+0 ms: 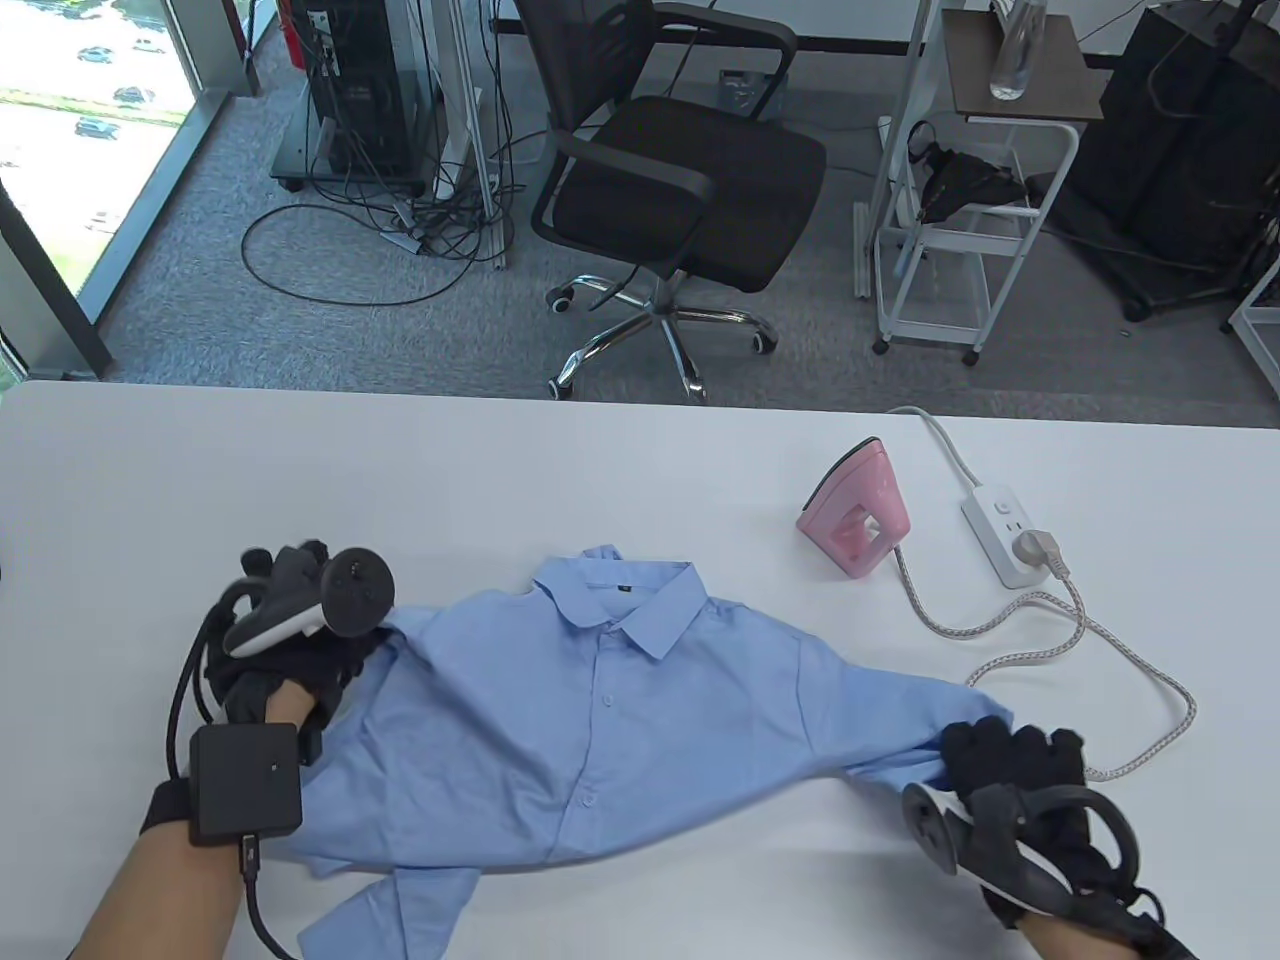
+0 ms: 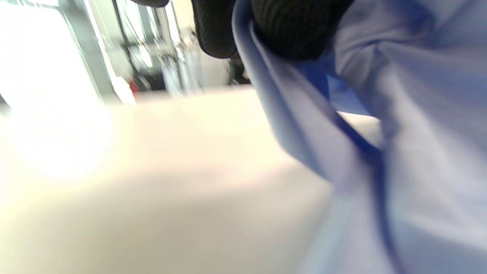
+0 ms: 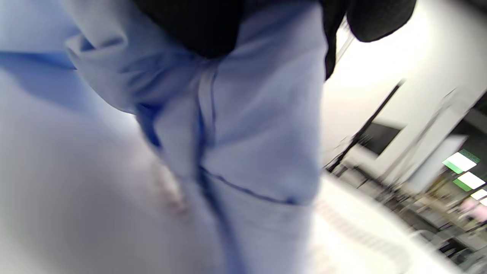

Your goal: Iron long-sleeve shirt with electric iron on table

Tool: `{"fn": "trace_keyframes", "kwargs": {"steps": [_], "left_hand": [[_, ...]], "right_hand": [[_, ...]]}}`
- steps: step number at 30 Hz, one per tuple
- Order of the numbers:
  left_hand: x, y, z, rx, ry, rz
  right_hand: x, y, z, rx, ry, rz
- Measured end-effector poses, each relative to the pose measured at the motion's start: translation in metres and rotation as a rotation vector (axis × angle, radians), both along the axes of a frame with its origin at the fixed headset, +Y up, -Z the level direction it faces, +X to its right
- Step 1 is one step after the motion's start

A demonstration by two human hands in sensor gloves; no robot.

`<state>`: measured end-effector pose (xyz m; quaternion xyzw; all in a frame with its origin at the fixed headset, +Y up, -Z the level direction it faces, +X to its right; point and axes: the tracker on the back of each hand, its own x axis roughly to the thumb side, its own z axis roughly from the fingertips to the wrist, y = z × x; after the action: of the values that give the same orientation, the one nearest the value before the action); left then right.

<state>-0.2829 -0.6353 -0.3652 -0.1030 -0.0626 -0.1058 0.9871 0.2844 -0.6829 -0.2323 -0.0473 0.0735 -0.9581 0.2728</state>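
A light blue long-sleeve shirt [image 1: 590, 720] lies front up on the white table [image 1: 640, 470], collar toward the far edge. My left hand [image 1: 285, 640] grips the shirt's left shoulder edge; in the left wrist view its fingers [image 2: 293, 26] curl over blue fabric [image 2: 418, 152]. My right hand [image 1: 1000, 765] grips the end of the right sleeve, stretched out to the right; its fingers [image 3: 198, 26] bunch the cloth [image 3: 247, 133]. The other sleeve lies folded at the near edge. A pink iron [image 1: 857, 507] stands on end beyond the shirt's right side, untouched.
A white power strip [image 1: 1005, 525] lies right of the iron, with the iron's braided cord [image 1: 1100, 640] looping close to my right hand. Beyond the far table edge stand a black office chair [image 1: 670, 190] and a white cart [image 1: 975, 190].
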Motion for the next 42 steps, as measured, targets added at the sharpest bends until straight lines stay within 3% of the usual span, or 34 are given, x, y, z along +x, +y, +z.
{"fn": "trace_keyframes", "kwargs": {"steps": [3,6,9,11,13,14,16,18,20,21,23,25,27,30,33,35,37,40,42], "left_hand": [[-0.002,0.056,-0.017,0.150,0.061,-0.244],[0.003,0.074,-0.033,0.207,0.129,-0.106],[0.007,0.046,-0.050,0.221,0.260,-0.258],[0.004,0.014,-0.057,0.178,0.317,-0.511],[-0.002,-0.008,-0.059,0.062,0.356,-0.539],[-0.008,-0.017,-0.057,-0.080,0.382,-0.461],[-0.015,-0.018,-0.046,-0.101,0.346,-0.325],[-0.018,-0.011,-0.024,0.032,0.224,-0.160],[-0.010,-0.009,-0.001,0.126,-0.026,-0.044],[-0.002,-0.012,0.013,0.111,-0.202,0.010],[0.019,-0.028,0.038,-0.013,-0.413,0.084],[0.036,-0.053,0.057,-0.153,-0.427,0.081],[0.048,-0.085,0.064,-0.242,-0.433,-0.044],[0.049,-0.107,0.059,-0.339,-0.370,-0.193],[0.045,-0.116,0.054,-0.273,-0.347,-0.059],[0.042,-0.115,0.055,-0.076,-0.371,0.000],[0.043,-0.119,0.057,0.066,-0.413,-0.008],[0.045,-0.111,0.052,0.021,-0.400,-0.009],[0.042,-0.092,0.045,-0.049,-0.343,0.063]], "right_hand": [[0.026,0.039,-0.015,0.163,-0.053,0.044],[0.040,0.053,-0.031,0.257,-0.047,0.030],[0.047,0.031,-0.055,0.164,-0.131,0.126],[0.051,0.011,-0.066,-0.091,-0.299,0.170],[0.045,0.010,-0.058,-0.050,-0.253,0.061],[0.036,0.013,-0.047,0.022,-0.174,-0.009],[0.020,0.017,-0.029,0.077,-0.050,-0.063],[-0.005,0.016,-0.012,0.063,0.070,-0.093],[-0.030,0.011,-0.005,0.011,0.169,-0.109],[-0.044,0.006,-0.005,-0.040,0.219,-0.131],[-0.072,-0.003,-0.008,-0.150,0.281,-0.211],[-0.100,-0.015,-0.015,-0.276,0.347,-0.319],[-0.129,-0.031,-0.025,-0.375,0.363,-0.367],[-0.161,-0.045,-0.043,-0.387,0.369,-0.233],[-0.176,-0.055,-0.061,-0.347,0.350,-0.096],[-0.180,-0.066,-0.074,-0.314,0.323,-0.113],[-0.180,-0.069,-0.084,-0.370,0.287,-0.139],[-0.178,-0.062,-0.086,-0.287,0.311,-0.193],[-0.172,-0.047,-0.083,-0.200,0.339,-0.220]]}}
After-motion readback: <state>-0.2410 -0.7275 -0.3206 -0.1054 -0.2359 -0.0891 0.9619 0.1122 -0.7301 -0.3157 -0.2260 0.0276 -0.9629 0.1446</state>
